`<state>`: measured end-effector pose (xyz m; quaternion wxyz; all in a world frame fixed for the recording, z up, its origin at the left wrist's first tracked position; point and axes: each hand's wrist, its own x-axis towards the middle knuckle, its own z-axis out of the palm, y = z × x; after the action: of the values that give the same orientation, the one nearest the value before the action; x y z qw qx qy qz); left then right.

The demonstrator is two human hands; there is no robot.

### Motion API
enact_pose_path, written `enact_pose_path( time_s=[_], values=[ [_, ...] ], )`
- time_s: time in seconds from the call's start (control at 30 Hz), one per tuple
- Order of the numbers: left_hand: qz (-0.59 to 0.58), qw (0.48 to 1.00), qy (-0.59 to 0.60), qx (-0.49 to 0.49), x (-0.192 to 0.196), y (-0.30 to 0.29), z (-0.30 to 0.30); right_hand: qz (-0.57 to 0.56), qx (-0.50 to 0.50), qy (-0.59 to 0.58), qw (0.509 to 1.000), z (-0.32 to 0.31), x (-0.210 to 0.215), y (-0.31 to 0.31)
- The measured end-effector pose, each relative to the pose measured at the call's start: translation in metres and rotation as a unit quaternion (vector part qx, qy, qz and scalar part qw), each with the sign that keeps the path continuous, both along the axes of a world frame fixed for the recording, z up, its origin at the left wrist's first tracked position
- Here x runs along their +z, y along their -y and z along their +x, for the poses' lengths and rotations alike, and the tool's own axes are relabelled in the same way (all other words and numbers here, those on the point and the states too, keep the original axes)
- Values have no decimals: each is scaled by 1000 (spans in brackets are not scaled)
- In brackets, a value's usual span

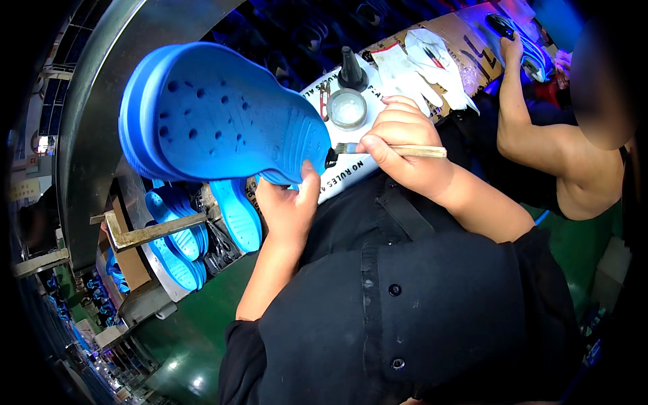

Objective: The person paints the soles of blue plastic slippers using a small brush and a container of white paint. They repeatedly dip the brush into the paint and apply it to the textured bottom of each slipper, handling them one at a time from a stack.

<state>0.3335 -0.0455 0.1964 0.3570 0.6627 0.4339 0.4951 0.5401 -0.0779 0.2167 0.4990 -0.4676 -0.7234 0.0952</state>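
Observation:
My left hand point(290, 206) is closed on the narrow end of a stack of blue shoe soles point(223, 115), thumb on top. The uppermost sole has several round holes in its wide part and ridges near the narrow end. A flat brush point(418, 151) with a pale wooden handle is pinched in my right hand point(405, 145). Its bristles are at the stack's narrow end, by a small black patch; whether they touch is unclear. Just beyond the brush stand a round pot point(347, 109) of whitish, shiny contents and a black cone-shaped bottle point(352, 71).
Pot and bottle rest on a white printed surface point(347, 169). White gloves point(405, 71) lie on cardboard point(466, 40) beyond. More blue soles point(179, 226) sit at lower left by a wooden bar point(158, 231). At right, another person's hand point(511, 50) holds a blue-and-black shoe point(526, 47).

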Motion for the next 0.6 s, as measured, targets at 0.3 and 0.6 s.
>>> enact_pose_path(
  time_s=[0.3,0.6],
  values=[
    [3,1000,-10,-8,-2,-3,0,-15,39,-4,999,-2,-1,0],
    [23,1000,-3,1,2,-2,5,-3,46,-16,999,-8,0,2]
  ],
)
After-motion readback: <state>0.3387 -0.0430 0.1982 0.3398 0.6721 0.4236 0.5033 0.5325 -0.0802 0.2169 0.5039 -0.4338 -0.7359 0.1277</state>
